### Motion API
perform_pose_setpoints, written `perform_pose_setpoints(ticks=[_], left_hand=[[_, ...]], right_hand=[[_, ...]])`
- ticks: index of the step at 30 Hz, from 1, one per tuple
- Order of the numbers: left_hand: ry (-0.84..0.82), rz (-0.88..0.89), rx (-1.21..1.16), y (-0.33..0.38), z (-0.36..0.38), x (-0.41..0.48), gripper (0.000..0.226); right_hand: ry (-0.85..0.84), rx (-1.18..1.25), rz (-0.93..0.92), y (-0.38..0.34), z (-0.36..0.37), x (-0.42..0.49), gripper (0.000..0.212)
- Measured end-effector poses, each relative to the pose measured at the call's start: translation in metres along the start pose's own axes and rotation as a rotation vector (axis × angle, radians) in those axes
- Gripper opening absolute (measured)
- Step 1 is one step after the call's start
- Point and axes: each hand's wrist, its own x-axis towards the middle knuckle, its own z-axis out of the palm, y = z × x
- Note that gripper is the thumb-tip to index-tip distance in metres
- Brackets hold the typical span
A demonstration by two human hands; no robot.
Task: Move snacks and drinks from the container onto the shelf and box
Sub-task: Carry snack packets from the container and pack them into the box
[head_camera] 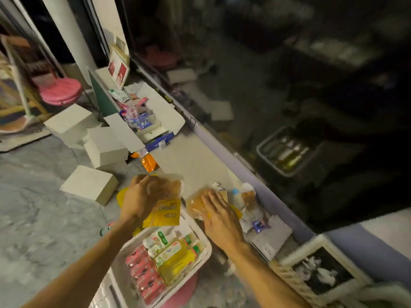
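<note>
A white plastic container (201, 236) sits low in the middle, holding pink drink cans (144, 276), yellow packets and green-labelled bottles. My left hand (142, 196) grips a clear bread snack bag with a yellow label (166, 210) above the container's far end. My right hand (220, 216) lies with straight fingers on another bread snack bag (196, 205) on the pale shelf ledge (189, 161). An open white box (155, 112) with blue and pink packets stands farther along the ledge.
Several closed white boxes (89, 185) lie on the grey floor at left. A dark glass pane (289, 107) runs along the ledge's right side. A framed picture (322, 270) leans at lower right. Small packets and a bottle (246, 201) crowd the ledge near my right hand.
</note>
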Motion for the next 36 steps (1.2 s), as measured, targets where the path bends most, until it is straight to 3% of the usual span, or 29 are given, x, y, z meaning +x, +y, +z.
perform_pose_setpoints(ticks=[9,18,22,26,36], left_hand=[[-0.072,0.360,0.008,0.144,-0.110,0.013,0.045],[-0.219,0.697,-0.005,0.305,-0.097,-0.032,0.053],[-0.316,0.860,-0.056,0.380,-0.061,-0.091,0.054],[-0.429,1.018,-0.116,0.445,-0.018,-0.170,0.053],[-0.689,1.320,-0.271,0.558,0.084,-0.446,0.046]], right_hand=[[0.306,-0.117,0.104,-0.038,-0.153,-0.037,0.054],[0.405,-0.401,0.342,-0.033,-0.280,-0.168,0.057],[0.460,-0.453,0.504,-0.025,-0.325,-0.257,0.066],[0.513,-0.494,0.652,-0.020,-0.360,-0.360,0.054],[0.587,-0.621,1.051,-0.052,-0.406,-0.662,0.059]])
